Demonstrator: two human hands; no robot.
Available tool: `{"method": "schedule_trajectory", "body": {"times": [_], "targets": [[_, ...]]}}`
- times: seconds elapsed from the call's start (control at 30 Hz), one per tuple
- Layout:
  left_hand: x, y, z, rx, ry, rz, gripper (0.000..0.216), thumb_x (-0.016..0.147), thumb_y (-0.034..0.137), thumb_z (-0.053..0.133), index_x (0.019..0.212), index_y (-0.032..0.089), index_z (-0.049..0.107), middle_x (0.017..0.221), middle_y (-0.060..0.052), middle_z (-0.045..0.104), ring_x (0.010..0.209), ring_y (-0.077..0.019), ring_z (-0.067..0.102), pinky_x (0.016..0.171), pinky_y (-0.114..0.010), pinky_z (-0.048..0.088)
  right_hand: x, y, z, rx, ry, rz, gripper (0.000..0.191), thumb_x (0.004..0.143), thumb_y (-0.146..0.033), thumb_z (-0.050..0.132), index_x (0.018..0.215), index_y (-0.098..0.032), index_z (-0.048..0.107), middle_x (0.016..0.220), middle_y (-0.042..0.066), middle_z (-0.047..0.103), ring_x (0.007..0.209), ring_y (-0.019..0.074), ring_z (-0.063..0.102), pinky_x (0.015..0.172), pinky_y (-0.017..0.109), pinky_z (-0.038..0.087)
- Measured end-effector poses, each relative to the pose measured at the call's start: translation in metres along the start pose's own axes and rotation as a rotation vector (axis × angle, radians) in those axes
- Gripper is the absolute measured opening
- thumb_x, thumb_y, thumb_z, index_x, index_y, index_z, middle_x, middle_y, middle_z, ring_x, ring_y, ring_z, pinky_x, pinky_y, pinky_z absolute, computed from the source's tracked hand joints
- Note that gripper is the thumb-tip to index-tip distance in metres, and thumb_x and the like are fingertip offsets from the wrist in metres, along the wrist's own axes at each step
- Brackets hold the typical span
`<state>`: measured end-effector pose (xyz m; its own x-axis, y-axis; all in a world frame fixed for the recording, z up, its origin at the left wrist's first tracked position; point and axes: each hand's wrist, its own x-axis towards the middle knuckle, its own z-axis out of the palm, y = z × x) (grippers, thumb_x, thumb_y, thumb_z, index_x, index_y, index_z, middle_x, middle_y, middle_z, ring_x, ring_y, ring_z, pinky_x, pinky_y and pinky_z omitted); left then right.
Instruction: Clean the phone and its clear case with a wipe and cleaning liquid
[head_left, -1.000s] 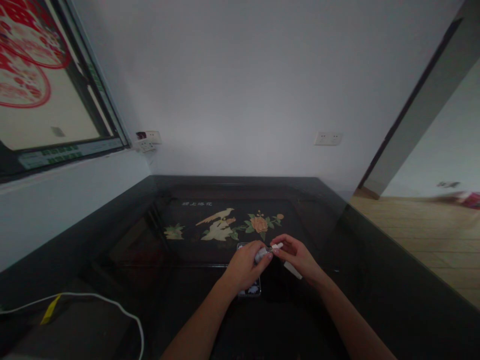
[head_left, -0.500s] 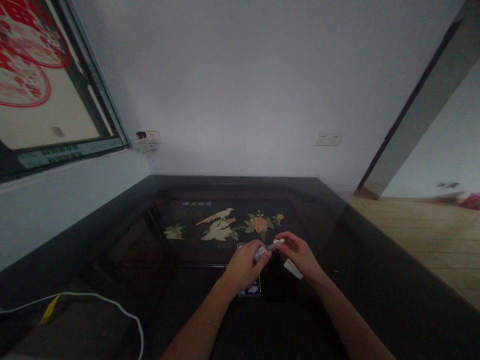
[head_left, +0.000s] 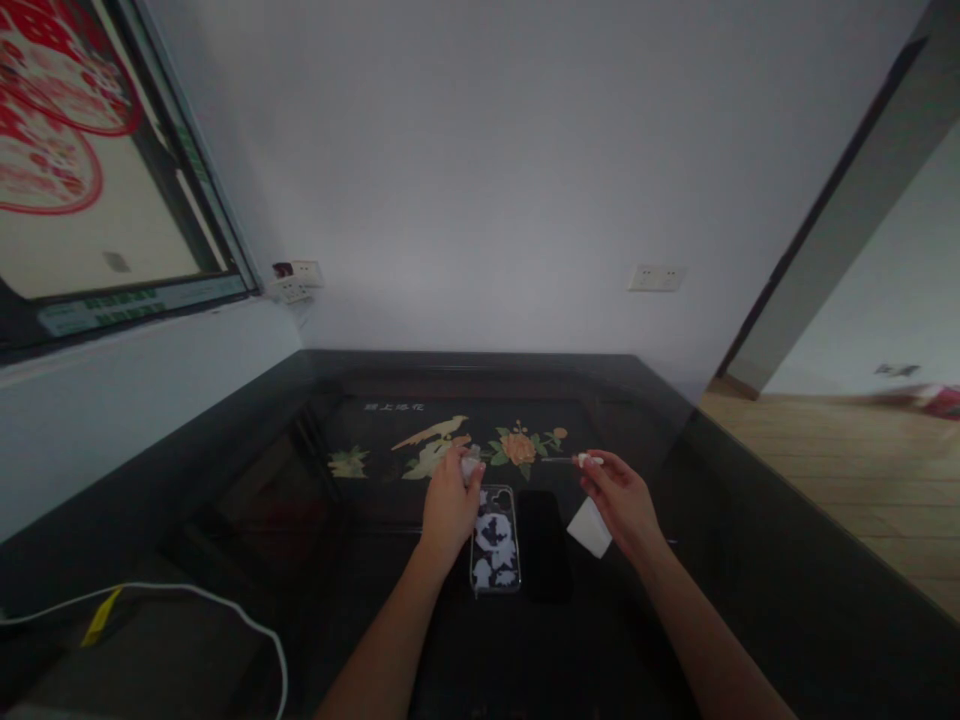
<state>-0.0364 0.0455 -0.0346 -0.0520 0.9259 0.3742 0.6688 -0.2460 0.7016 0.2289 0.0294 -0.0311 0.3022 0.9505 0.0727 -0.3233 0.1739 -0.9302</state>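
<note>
My left hand [head_left: 448, 500] is closed round a small white bottle [head_left: 471, 466], held just left of a patterned phone case [head_left: 496, 538] lying on the dark table [head_left: 750, 560]. My right hand [head_left: 619, 498] pinches a thin white-tipped dropper or cap stick [head_left: 574, 460] at its fingertips and also holds a white folded cloth or paper [head_left: 590, 527] under the palm. A black phone [head_left: 544, 545] lies flat between my hands, beside the case.
The table top carries an inlaid bird and flower picture [head_left: 457, 450]. A white cable with a yellow tag [head_left: 187, 600] lies at the front left. Wall sockets [head_left: 656, 277] sit on the back wall. A doorway onto a wooden floor [head_left: 847, 470] opens at the right.
My hands were joined over the phone and case, working the bottle's cap. They have pulled apart: the left carried the bottle left, the right drew the stick out to the right.
</note>
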Motion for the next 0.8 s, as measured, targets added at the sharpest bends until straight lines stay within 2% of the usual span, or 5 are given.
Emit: {"method": "schedule_trajectory", "body": {"times": [0.17, 0.33, 0.47, 0.57, 0.8], "targets": [[0.004, -0.010, -0.005, 0.092, 0.014, -0.101, 0.020, 0.096, 0.024, 0.055, 0.113, 0.019, 0.046, 0.108, -0.013, 0.068, 0.101, -0.0278, 0.069, 0.087, -0.037, 0.052, 0.001, -0.003, 0.000, 0.013, 0.010, -0.010, 0.037, 0.072, -0.045, 0.089, 0.101, -0.027, 0.077, 0.099, 0.005, 0.077, 0.098, 0.0242, 0.071, 0.077, 0.034, 0.058], [0.006, -0.019, -0.003, 0.206, 0.010, -0.182, 0.020, 0.097, 0.026, 0.054, 0.112, 0.017, 0.045, 0.099, -0.013, 0.069, 0.092, -0.0285, 0.072, 0.078, -0.035, 0.052, 0.004, -0.005, -0.004, -0.031, 0.077, -0.042, 0.045, 0.077, -0.055, 0.081, 0.112, -0.026, 0.077, 0.117, 0.009, 0.074, 0.105, 0.0252, 0.069, 0.080, 0.034, 0.057], [0.008, -0.022, -0.002, 0.241, 0.031, -0.203, 0.023, 0.096, 0.028, 0.055, 0.113, 0.018, 0.045, 0.102, -0.013, 0.069, 0.094, -0.0278, 0.072, 0.079, -0.034, 0.052, 0.007, -0.009, -0.012, -0.353, 0.112, -0.167, 0.051, 0.082, -0.061, 0.073, 0.114, -0.021, 0.076, 0.115, 0.011, 0.075, 0.105, 0.0283, 0.068, 0.088, 0.040, 0.055], [0.008, -0.022, -0.001, 0.264, 0.040, -0.199, 0.024, 0.096, 0.028, 0.056, 0.115, 0.018, 0.045, 0.102, -0.013, 0.070, 0.096, -0.0269, 0.072, 0.081, -0.034, 0.052, 0.011, -0.008, -0.020, -0.573, 0.076, -0.264, 0.052, 0.083, -0.063, 0.068, 0.108, -0.018, 0.078, 0.106, 0.013, 0.077, 0.098, 0.0286, 0.069, 0.090, 0.042, 0.054], [0.007, -0.023, -0.001, 0.293, 0.035, -0.186, 0.026, 0.095, 0.030, 0.057, 0.115, 0.018, 0.045, 0.104, -0.012, 0.069, 0.098, -0.0284, 0.071, 0.082, -0.035, 0.052, 0.012, -0.004, -0.027, -0.804, -0.017, -0.372, 0.041, 0.091, -0.057, 0.059, 0.099, -0.022, 0.078, 0.101, 0.011, 0.076, 0.090, 0.0266, 0.070, 0.082, 0.039, 0.054]]}}
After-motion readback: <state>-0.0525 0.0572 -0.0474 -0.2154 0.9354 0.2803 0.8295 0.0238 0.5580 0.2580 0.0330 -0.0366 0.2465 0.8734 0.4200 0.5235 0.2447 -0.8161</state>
